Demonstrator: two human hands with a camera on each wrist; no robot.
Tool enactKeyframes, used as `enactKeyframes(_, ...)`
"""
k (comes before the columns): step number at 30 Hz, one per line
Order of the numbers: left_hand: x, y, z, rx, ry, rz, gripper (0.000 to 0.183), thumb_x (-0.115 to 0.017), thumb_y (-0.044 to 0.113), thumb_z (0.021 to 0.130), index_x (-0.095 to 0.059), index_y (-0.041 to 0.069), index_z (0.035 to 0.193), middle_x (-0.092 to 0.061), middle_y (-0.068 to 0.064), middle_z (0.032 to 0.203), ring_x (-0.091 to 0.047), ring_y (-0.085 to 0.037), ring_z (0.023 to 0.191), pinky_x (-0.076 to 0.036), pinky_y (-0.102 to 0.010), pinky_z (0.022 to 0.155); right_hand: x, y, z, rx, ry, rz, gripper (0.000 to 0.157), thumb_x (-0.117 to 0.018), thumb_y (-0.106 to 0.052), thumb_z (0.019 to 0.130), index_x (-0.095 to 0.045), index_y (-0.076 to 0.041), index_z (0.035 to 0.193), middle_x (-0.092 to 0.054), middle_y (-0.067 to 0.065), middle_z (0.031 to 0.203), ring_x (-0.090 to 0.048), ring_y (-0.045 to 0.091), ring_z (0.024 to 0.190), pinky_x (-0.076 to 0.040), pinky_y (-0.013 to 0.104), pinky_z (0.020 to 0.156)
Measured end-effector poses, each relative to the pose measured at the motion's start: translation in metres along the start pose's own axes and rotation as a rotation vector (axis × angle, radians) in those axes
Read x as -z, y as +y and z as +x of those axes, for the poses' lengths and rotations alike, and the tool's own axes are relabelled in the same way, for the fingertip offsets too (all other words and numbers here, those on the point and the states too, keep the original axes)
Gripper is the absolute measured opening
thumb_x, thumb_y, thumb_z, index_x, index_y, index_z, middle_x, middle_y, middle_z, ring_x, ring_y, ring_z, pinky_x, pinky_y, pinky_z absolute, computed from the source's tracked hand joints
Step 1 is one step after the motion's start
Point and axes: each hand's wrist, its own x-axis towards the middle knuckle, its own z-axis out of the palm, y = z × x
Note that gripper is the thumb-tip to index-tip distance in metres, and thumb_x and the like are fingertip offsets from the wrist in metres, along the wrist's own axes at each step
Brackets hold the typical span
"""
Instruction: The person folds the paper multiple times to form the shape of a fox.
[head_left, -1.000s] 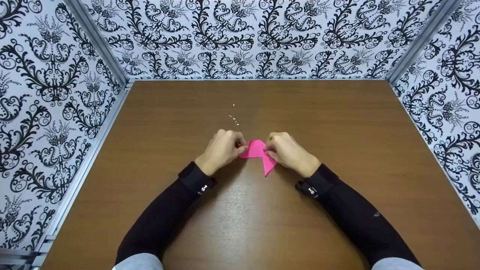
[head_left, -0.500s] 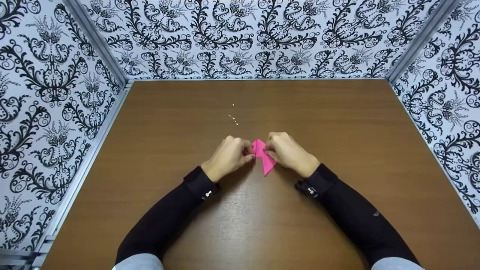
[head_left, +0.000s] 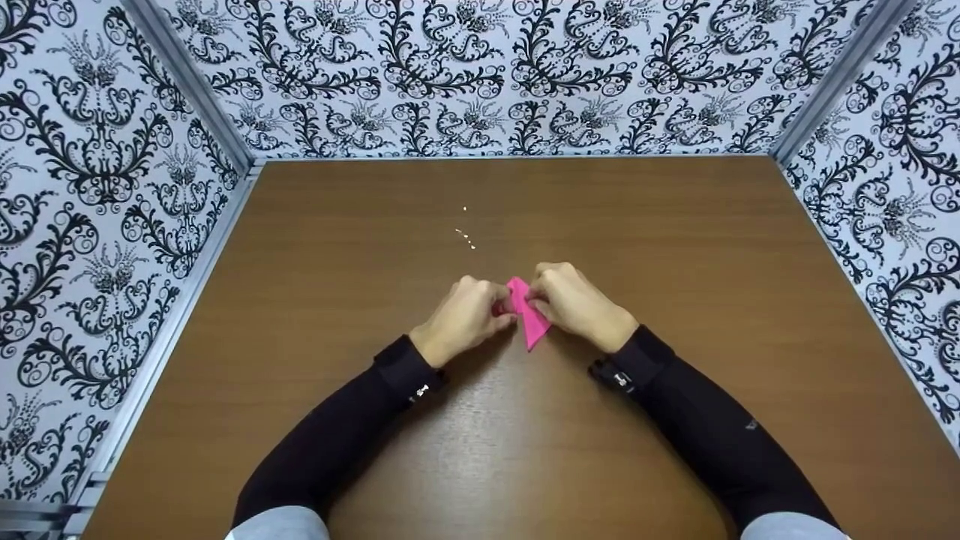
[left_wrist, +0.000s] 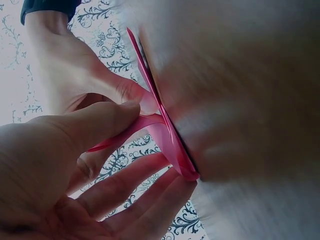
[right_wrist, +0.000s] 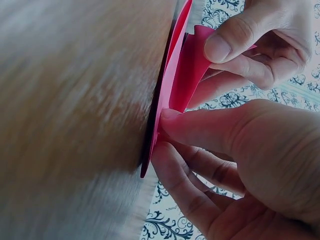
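A folded piece of pink paper lies on the table between the two hands, one pointed corner aimed toward the person. My left hand pinches a raised flap between thumb and fingers, and this flap curves up and over from the flat layers. From the right, my right hand holds the paper down at its edge, thumb on top and index finger close beside it. In the right wrist view, the flat pink layer stays against the tabletop while the lifted part bends away. The fingers hide some of the folds.
Small whitish specks lie on the brown wooden table beyond the left hand. Patterned black-and-white panels with grey metal frame bars enclose the back and both sides.
My left hand has moved right and slightly toward the person, carrying the paper's left part over toward the right hand. Less pink shows now. The right hand stays nearly still.
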Motion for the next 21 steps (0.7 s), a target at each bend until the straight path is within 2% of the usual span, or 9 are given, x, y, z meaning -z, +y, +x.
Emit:
enactKeyframes(7,0.0003,0.0021,-0.0002,-0.024,-0.008,0.012,0.011,-0.094,0.009,0.097,-0.086,0.011,0.091,-0.082,-0.003,0.081,-0.062,-0.006,0.072,-0.056,-0.028,0.066,-0.0003,-0.0001,0.0004,-0.016,-0.009,0.01,0.01,-0.087,0.003,0.099,-0.093,-0.001,0.106,-0.078,0.015,0.097,-0.079,0.03,0.088,-0.072,0.042,0.079)
enactKeyframes(14,0.0002,0.0028,-0.0012,-0.057,-0.027,0.038,0.01,-0.095,0.009,0.096,-0.087,0.011,0.091,-0.077,-0.002,0.077,-0.057,-0.008,0.071,-0.049,-0.028,0.064,-0.0008,-0.0005,-0.0006,-0.014,-0.009,-0.02,0.009,-0.086,0.004,0.1,-0.092,-0.001,0.103,-0.076,0.013,0.095,-0.078,0.028,0.086,-0.07,0.042,0.076)
enactKeyframes(21,0.0,0.0045,-0.0021,-0.067,-0.055,0.104,0.007,-0.096,0.015,0.098,-0.09,0.012,0.096,-0.083,0.0,0.082,-0.069,-0.015,0.077,-0.063,-0.038,0.072,-0.0011,-0.0006,0.0003,-0.011,0.003,-0.03,0.008,-0.086,0.003,0.1,-0.092,-0.003,0.098,-0.075,0.012,0.092,-0.077,0.027,0.084,-0.068,0.041,0.073)
